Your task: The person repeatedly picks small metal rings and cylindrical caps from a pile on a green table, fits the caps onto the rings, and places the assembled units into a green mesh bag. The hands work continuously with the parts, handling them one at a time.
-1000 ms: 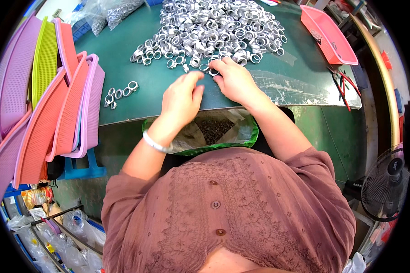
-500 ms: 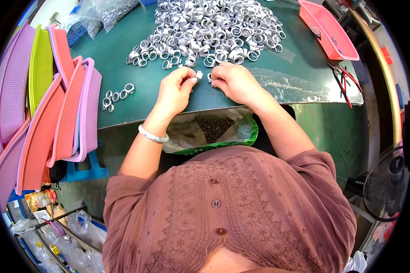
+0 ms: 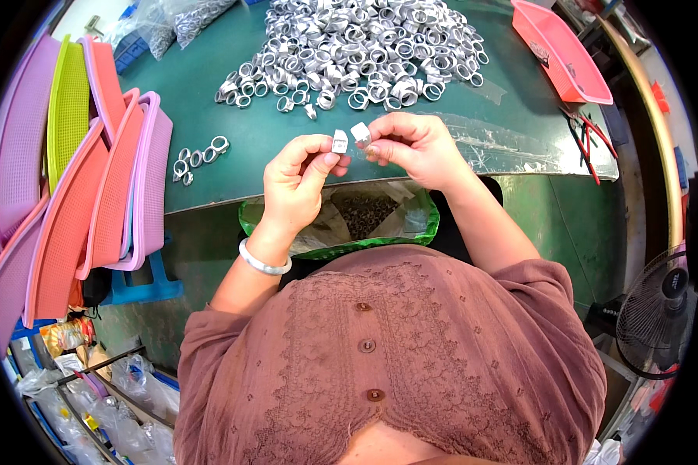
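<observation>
A green-topped table [image 3: 244,159] spreads out beneath and on every side of a heap of silver-grey metal rings. Well to the left of the heap leans a stack of perforated baskets [image 3: 112,186] in purple, salmon and lime green. The heap [image 3: 372,54] itself is loose and many layers deep at its middle, thinning to single rings along its near edge. Nearer the person than the heap, below the table's edge, an open green-rimmed bag [image 3: 341,249] shows small dark pieces inside. A black fan [image 3: 659,310] stands far to the right of the heap and nearer the person, and a pink tray [image 3: 583,62] sits to its right. On the heap's near side are both hands: the left hand [image 3: 296,178] and the right hand [image 3: 423,147] each grasp something small, pinched between thumb and fingers. Red-handled pliers [image 3: 588,139] lie right of the heap, just nearer than the tray. A short cluster of rings [image 3: 202,153] rests left of the heap and a little nearer. Smallest are the held things, just in front of the heap: a squarish silvery piece [image 3: 340,142] in the left fingers and a whitish block-like piece [image 3: 361,132] in the right, close together but apart.
</observation>
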{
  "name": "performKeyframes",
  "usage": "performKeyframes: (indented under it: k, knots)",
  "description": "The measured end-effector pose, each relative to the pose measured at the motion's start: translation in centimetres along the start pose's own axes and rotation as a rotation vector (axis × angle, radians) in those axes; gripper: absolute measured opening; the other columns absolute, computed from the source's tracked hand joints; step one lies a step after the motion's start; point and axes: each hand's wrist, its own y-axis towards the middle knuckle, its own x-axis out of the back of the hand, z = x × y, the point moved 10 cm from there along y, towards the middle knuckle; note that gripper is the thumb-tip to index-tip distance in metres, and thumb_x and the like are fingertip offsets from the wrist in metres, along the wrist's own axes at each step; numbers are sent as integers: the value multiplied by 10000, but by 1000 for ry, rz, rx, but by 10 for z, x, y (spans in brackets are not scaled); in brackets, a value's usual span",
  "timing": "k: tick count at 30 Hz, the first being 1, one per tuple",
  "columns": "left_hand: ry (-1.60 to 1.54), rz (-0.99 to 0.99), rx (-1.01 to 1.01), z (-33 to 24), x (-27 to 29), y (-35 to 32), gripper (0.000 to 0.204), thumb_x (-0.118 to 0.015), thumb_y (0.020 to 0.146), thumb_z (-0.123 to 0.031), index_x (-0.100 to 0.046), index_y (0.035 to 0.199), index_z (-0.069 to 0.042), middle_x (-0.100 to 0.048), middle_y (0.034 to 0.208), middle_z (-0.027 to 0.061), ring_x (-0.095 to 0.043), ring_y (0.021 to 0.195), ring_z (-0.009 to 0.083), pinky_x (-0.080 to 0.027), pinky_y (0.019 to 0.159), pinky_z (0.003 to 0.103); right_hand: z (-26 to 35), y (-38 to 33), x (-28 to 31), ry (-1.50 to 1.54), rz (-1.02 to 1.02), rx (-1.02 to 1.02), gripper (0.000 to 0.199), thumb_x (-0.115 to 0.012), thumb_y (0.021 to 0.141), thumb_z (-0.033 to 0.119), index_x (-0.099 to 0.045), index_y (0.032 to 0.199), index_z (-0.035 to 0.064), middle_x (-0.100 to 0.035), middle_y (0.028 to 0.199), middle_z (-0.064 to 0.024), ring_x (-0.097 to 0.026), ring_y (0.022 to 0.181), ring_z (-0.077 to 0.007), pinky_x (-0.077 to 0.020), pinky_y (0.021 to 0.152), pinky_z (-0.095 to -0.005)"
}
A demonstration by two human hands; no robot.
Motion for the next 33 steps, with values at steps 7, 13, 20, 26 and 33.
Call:
performKeyframes:
  k: [7,13,20,26,33]
  knots:
    - [6,32,-66,-9,-1,-5,138,-529,893,27,-573,1022,7,-623,960,101,-633,842,176,-538,726,286,16,-7,-7,-184,7,155,131,-653,799,6,-660,930,15,-662,830,-51,-612,768,-98,-488,688,-240]
    - [415,262,82,-5,-2,-23,91,-597,841,16,-607,931,9,-627,864,87,-609,735,150,-486,648,251,22,-16,-37,-593,362,261,185,-687,726,78,-638,900,41,-630,772,-110,-620,733,-279,-492,665,-349]
    - [892,429,189,17,-5,-28,106,-663,783,-81,-611,855,-24,-567,594,90,-517,495,169,-433,505,291,15,21,-5,-1031,-58,285,226,-579,801,54,-604,1026,61,-589,891,-129,-597,822,-307,-485,705,-379]
    - [1015,7,-37,-1,8,32,120,-677,776,-117,-613,850,-48,-541,617,61,-510,519,165,-423,507,302,-7,43,1,-1312,-144,201,196,-514,827,64,-608,997,90,-548,868,-106,-591,841,-288,-477,714,-390]
    - [1341,-71,-52,14,7,71,91,-671,741,-157,-651,808,-97,-554,928,59,-573,810,253,-479,662,380,2,31,18,-892,-251,326,188,-588,805,23,-627,981,76,-535,849,-88,-578,785,-252,-480,688,-321]
